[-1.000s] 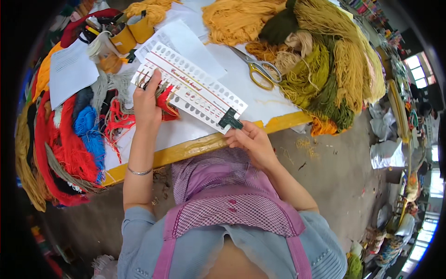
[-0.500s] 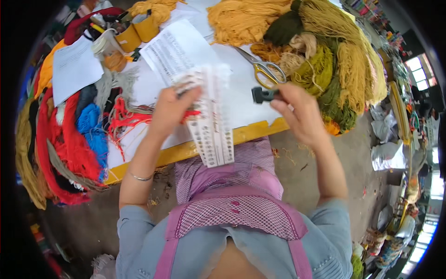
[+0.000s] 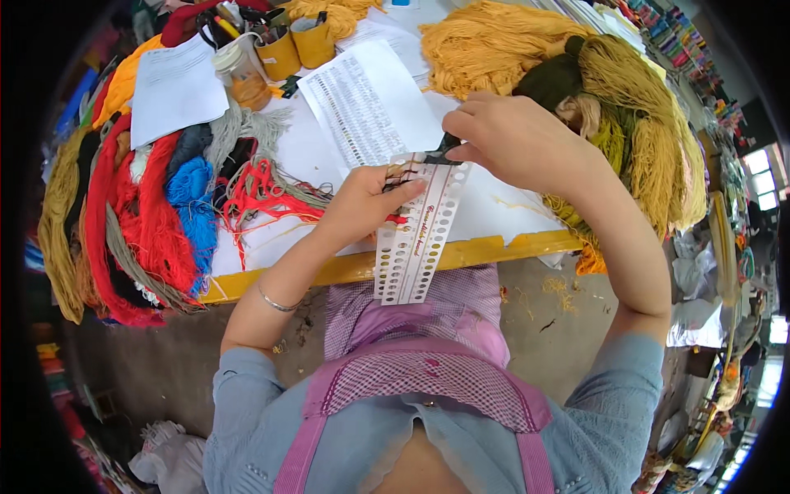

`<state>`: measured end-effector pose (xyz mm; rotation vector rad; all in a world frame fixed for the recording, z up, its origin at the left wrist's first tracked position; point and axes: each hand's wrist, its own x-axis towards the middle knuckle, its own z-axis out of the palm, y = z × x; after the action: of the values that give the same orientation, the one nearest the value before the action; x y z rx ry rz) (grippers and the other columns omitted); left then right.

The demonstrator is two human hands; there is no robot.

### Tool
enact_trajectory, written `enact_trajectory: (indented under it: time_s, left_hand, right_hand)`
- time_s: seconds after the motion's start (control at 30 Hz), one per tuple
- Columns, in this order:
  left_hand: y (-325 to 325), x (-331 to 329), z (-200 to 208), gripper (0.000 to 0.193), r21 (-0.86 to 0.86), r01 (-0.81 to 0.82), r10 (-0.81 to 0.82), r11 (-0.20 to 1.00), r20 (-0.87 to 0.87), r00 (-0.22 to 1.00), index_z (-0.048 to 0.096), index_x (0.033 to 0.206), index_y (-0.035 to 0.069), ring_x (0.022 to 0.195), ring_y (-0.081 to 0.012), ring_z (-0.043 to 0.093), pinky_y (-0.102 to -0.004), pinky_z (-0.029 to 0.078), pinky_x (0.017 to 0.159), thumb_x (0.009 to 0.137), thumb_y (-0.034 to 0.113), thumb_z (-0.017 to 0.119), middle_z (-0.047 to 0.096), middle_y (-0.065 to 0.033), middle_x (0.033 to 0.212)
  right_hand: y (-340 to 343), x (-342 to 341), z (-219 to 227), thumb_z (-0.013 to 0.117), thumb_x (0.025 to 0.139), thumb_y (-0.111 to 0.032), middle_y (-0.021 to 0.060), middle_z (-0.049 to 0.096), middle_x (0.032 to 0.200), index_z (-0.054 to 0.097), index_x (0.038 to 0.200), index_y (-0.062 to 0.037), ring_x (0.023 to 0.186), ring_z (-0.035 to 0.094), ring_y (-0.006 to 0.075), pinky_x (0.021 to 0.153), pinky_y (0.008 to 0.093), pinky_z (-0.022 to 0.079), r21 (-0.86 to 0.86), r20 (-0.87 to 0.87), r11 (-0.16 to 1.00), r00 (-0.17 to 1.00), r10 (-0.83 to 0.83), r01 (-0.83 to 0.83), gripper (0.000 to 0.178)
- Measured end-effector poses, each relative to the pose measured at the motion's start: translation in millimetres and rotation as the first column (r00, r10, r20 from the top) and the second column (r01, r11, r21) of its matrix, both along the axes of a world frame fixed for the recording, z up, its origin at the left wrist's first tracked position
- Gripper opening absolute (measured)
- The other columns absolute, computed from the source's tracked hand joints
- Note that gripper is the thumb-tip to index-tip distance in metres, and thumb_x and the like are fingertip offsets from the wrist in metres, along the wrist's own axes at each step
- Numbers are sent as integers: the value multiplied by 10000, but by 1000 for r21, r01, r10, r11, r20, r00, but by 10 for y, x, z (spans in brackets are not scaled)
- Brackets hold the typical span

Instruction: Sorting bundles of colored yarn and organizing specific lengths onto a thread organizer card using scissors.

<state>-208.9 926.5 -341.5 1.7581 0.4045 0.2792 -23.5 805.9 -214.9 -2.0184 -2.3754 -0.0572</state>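
Observation:
A stack of long white thread cards point(image 3: 428, 239), with rows of punched holes along the edges, hangs over the table's front edge. My left hand point(image 3: 362, 202) grips the stack near its upper left, thumb on top. Short strands of red yarn show beside that thumb. At the stack's top end, my right hand point(image 3: 518, 136) pinches a dark clip point(image 3: 444, 150) against the cards. Whether the clip's jaws are around the cards I cannot tell, since my fingers cover part of it. Printed sheets point(image 3: 370, 103) lie just beyond the cards.
Red, blue, grey and black yarn skeins point(image 3: 148, 206) spread over the table's left side. Golden yarn point(image 3: 494, 45) and olive yarn point(image 3: 642, 99) pile up at the right. Yellow pen holders point(image 3: 278, 56) and a clear jar point(image 3: 243, 74) stand at the back left. The table has a yellow edge point(image 3: 329, 270).
My right hand has brought the clip leftward to the top of the cards. The cards have steadied and tilt the other way. The scissors at the right no longer show.

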Motion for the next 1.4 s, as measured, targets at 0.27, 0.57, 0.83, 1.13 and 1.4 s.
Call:
enact_trajectory:
  time_s: [0.27,0.57,0.83,1.13,1.4]
  left_hand:
    - [199,3,83,259,-364,-95,178,926,200,964,659,1092,-13,779,-48,597,-237,508,703,957,205,623,689,-6,925]
    - [1347,246,-332,833,-305,-597,654,742,134,744,294,1390,-58,835,-181,665,-281,538,649,835,359,754,589,-161,1112]
    - [1868,615,-638,389,-133,-436,420,890,-132,898,641,1103,-13,589,-89,596,-241,455,484,779,159,770,642,-33,716]
    - [1545,803,6,497,590,-553,413,588,369,832,579,1201,11,1008,-194,615,-351,497,836,848,332,723,615,-143,1189]
    - [1043,-125,-62,228,348,116,1,931,-318,948,674,978,43,669,-54,531,-220,420,515,928,261,633,569,49,744]
  right_hand:
    - [-93,44,-1031,786,801,-272,71,652,966,558,1150,-6,791,626,129,702,271,512,-52,-837,951,505,-209,306,495]
    - [-178,-176,-1523,606,923,-26,70,710,1012,604,1133,11,828,661,91,741,233,524,-262,-913,875,-398,-88,407,213]
    - [-172,6,-1654,631,914,-66,46,718,945,632,1096,2,741,628,47,651,196,463,-281,-911,851,-402,-91,444,194]
    - [-94,55,-1671,637,932,-125,8,696,905,648,1074,-23,721,602,35,618,191,454,-320,-872,836,-483,-76,446,176]
    - [-19,18,-1810,658,902,-107,65,698,907,649,1047,28,761,629,85,665,248,502,-242,-931,835,-362,-56,494,198]
